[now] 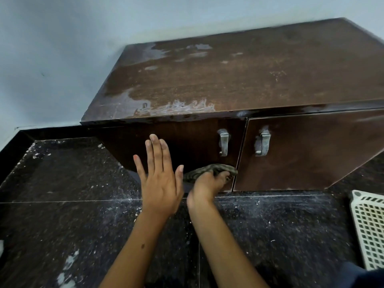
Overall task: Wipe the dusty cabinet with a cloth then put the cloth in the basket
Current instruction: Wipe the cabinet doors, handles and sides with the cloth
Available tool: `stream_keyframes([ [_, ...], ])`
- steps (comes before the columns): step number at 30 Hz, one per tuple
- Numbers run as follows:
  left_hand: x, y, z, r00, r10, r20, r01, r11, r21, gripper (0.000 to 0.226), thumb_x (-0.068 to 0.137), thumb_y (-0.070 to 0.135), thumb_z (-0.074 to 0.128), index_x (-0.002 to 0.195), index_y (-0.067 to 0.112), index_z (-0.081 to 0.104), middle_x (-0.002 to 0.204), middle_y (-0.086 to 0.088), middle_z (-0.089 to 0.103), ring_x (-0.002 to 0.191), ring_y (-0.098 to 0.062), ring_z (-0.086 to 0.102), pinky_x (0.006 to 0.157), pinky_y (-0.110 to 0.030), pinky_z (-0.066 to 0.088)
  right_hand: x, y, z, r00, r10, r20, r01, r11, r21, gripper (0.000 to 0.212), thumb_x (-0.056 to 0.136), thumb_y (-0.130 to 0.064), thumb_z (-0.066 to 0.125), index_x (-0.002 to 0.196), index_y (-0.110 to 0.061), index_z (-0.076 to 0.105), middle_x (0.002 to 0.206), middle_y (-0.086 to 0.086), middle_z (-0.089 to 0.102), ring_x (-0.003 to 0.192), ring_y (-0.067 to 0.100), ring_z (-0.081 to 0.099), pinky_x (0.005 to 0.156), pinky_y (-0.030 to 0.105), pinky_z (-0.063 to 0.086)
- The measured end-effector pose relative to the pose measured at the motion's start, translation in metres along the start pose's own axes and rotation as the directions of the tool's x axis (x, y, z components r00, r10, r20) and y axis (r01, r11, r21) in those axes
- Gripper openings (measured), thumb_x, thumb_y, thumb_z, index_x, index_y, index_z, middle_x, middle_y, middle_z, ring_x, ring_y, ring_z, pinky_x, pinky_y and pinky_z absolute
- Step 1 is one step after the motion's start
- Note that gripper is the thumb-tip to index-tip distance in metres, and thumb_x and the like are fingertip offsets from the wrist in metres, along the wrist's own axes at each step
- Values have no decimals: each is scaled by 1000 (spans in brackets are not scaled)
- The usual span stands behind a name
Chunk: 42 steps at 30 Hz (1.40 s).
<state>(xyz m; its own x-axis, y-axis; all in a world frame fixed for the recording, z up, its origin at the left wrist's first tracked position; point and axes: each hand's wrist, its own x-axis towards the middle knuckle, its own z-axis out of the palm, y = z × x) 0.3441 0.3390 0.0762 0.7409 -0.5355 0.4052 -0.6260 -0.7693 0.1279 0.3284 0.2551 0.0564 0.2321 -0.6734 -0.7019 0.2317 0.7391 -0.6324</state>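
Observation:
A low dark brown cabinet (239,80) stands against the wall, its top streaked with pale dust, thickest at the left and along the front edge. My right hand (207,186) grips a bunched grey-green cloth (207,170) against the lower part of the left door, near the gap between the two doors. My left hand (160,179) is held flat with straight fingers in front of the same door, holding nothing. A white lattice basket (369,229) sits on the floor at the right edge, partly out of view.
Two metal handles (223,142) (262,143) hang on the doors, with dust around them. The dark speckled stone floor (72,204) carries white specks and dust. A pale blue wall (62,48) runs behind and to the left of the cabinet.

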Motion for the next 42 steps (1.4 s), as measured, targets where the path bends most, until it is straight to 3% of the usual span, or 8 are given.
stream_keyframes([
  [3, -1, -2, -1, 1000, 7, -12, -7, 1000, 25, 65, 98, 38, 21, 149, 2, 1, 157, -11, -12, 146, -24, -8, 115, -47, -13, 15, 6, -4, 999, -29, -21, 28, 998, -55, 63, 102, -4, 28, 151, -25, -3, 160, 1, 0, 144, 27, 16, 115, 40, 19],
  [5, -1, -2, -1, 1000, 8, -9, -8, 1000, 14, 65, 98, 38, 20, 149, 3, 0, 157, -10, -12, 146, -24, -8, 115, -46, -13, 40, 5, -20, 997, 39, -59, -44, 995, -91, 64, 100, 2, 29, 152, -21, 0, 157, 9, 16, 137, 33, 32, 111, 41, 28],
  [11, -1, -4, -7, 999, 30, 22, -31, 999, 30, 65, 98, 41, 15, 149, 3, 0, 157, -12, -11, 146, -25, -7, 115, -45, -15, 87, 4, -57, 961, 249, -117, -261, 959, -107, 41, 97, 1, 30, 138, -4, 37, 140, 17, 43, 123, 34, 47, 105, 44, 39],
  [18, -1, -1, -4, 1000, 13, 10, -13, 999, 33, 66, 98, 40, 20, 149, 3, 0, 157, -11, -11, 146, -24, -8, 115, -45, -13, 27, 18, -10, 982, 190, 5, -189, 980, -65, 49, 98, 2, 27, 145, -11, 29, 141, 14, 43, 126, 33, 46, 105, 40, 37],
  [23, -2, -3, -7, 1000, 17, 21, -17, 999, 30, 65, 98, 39, 18, 149, 4, 1, 157, -11, -11, 146, -24, -8, 115, -46, -13, 76, 0, -50, 953, 296, -70, -304, 927, -219, 38, 99, 1, 27, 136, 3, 34, 136, 14, 43, 127, 32, 44, 108, 40, 37],
  [27, -1, -6, -8, 999, 41, 25, -42, 998, 44, 65, 98, 39, 18, 149, 4, 0, 157, -11, -11, 146, -23, -9, 114, -46, -13, 95, -5, -62, 956, 267, -125, -282, 952, -121, 40, 99, -2, 29, 139, 1, 34, 140, 18, 42, 123, 34, 47, 106, 41, 39],
  [35, -2, -4, -4, 1000, 15, 17, -16, 999, 50, 65, 98, 39, 20, 149, 3, 1, 157, -11, -11, 146, -25, -7, 115, -46, -13, 40, 14, -22, 960, 279, 26, -275, 956, -99, 45, 96, 7, 31, 140, -2, 35, 138, 18, 46, 122, 32, 48, 103, 38, 38],
  [42, -2, -4, -8, 999, 28, 28, -29, 998, 58, 65, 98, 40, 18, 150, 4, 2, 158, -11, -9, 146, -23, -7, 114, -46, -13, 80, -16, -51, 961, 269, -70, -275, 955, -113, 38, 97, 2, 34, 135, 2, 38, 133, 15, 47, 117, 31, 49, 99, 38, 41],
])
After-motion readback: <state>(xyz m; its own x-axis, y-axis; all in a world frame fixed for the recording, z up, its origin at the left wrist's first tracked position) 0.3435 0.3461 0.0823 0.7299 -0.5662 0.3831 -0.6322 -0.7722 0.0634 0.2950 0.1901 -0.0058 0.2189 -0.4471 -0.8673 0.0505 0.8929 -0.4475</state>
